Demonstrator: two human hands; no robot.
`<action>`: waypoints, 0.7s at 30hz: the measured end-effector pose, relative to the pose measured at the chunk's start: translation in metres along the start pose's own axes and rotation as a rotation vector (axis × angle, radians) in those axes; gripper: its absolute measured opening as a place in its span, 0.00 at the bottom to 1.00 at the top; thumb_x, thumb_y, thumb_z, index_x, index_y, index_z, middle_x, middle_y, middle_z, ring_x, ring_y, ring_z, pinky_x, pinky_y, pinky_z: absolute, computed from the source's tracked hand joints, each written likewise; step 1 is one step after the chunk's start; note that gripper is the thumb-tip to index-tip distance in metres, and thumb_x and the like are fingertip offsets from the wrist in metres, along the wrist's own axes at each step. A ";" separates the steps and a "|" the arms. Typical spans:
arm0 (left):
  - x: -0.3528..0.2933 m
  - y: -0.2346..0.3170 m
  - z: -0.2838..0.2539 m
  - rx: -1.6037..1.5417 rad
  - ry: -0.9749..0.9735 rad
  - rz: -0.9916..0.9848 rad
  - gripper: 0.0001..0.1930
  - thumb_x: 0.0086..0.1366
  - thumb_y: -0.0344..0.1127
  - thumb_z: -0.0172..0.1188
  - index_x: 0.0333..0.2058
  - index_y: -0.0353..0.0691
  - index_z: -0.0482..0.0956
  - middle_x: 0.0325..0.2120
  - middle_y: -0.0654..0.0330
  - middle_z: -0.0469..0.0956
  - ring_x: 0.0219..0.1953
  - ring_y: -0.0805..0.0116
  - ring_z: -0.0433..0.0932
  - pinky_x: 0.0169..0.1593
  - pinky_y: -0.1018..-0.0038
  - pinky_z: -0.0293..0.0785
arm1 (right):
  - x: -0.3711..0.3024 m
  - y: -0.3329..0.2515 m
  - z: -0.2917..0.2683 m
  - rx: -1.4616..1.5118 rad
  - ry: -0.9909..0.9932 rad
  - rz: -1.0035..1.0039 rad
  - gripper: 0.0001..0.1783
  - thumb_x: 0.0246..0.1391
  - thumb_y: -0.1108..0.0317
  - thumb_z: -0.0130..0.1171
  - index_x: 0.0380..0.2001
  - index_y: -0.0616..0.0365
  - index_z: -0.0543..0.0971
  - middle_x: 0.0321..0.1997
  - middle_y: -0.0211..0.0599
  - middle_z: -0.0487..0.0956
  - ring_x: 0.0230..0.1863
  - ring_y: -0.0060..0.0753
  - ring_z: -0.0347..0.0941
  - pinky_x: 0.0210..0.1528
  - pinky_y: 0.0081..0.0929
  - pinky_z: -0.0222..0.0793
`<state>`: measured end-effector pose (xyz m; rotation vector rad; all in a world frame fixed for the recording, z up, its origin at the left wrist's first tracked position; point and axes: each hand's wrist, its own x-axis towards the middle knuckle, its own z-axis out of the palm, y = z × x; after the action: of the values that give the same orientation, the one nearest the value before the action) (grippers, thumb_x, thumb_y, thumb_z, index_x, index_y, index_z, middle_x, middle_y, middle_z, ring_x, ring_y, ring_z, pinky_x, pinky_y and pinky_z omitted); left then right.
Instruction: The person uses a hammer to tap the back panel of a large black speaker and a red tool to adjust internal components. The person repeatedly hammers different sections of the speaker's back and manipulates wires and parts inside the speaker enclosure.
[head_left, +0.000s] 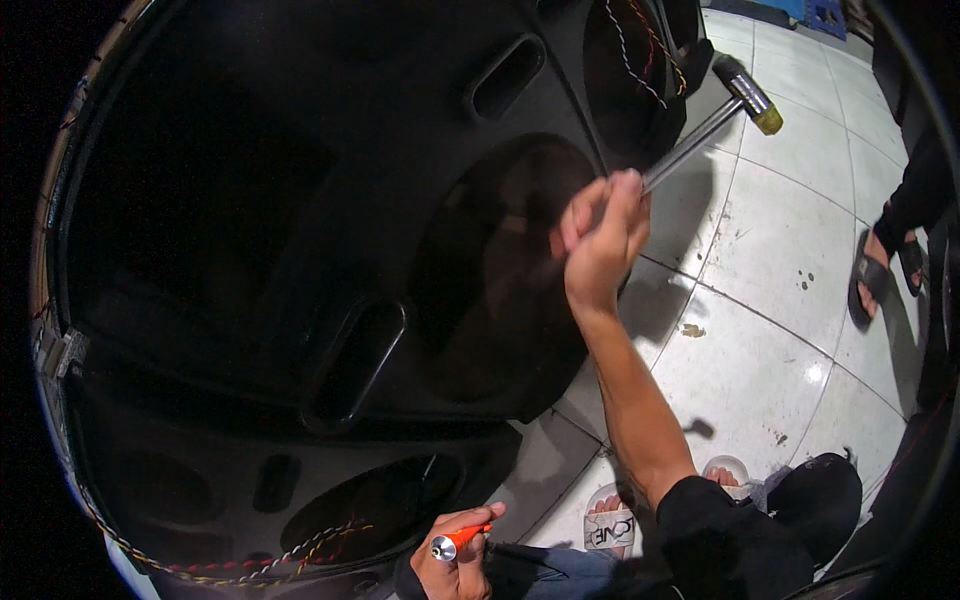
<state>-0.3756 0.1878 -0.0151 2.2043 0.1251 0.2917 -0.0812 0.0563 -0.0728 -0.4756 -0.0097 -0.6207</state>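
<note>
Hammer [715, 125] grasped by its handle in the right hand [607, 235], out beside the black panel [250, 200].
Left hand [458, 570] clasps an orange tool [466, 541]; hammering seems the step, the next move calling for aim clear of wires [660, 42].

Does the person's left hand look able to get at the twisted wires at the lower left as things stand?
Probably yes: nothing visible blocks the way between the left hand and the twisted wires, though its grip is taken up by an orange tool.
</note>
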 end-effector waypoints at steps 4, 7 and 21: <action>0.010 -0.002 0.005 -0.016 -0.050 -0.015 0.10 0.71 0.29 0.52 0.44 0.30 0.78 0.41 0.50 0.82 0.42 0.67 0.81 0.50 0.76 0.74 | 0.050 0.010 0.006 -0.483 -0.165 0.331 0.24 0.67 0.47 0.44 0.24 0.54 0.65 0.14 0.23 0.61 0.11 0.18 0.57 0.12 0.20 0.56; 0.012 -0.002 0.001 0.031 -0.037 -0.013 0.10 0.71 0.30 0.52 0.43 0.30 0.78 0.41 0.50 0.82 0.42 0.68 0.81 0.49 0.76 0.74 | 0.023 -0.002 -0.008 -0.268 -0.098 0.314 0.24 0.67 0.46 0.44 0.23 0.53 0.65 0.13 0.23 0.61 0.10 0.16 0.57 0.10 0.19 0.55; 0.004 -0.001 0.006 0.022 -0.013 -0.043 0.10 0.70 0.30 0.53 0.42 0.31 0.79 0.40 0.53 0.83 0.40 0.70 0.79 0.46 0.77 0.74 | 0.029 0.014 -0.003 -0.252 -0.106 0.113 0.21 0.69 0.51 0.42 0.26 0.52 0.68 0.13 0.23 0.65 0.10 0.16 0.60 0.12 0.17 0.58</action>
<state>-0.3703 0.1841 -0.0189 2.2224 0.1689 0.2539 -0.0496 0.0487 -0.0772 -0.7478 -0.0049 -0.4874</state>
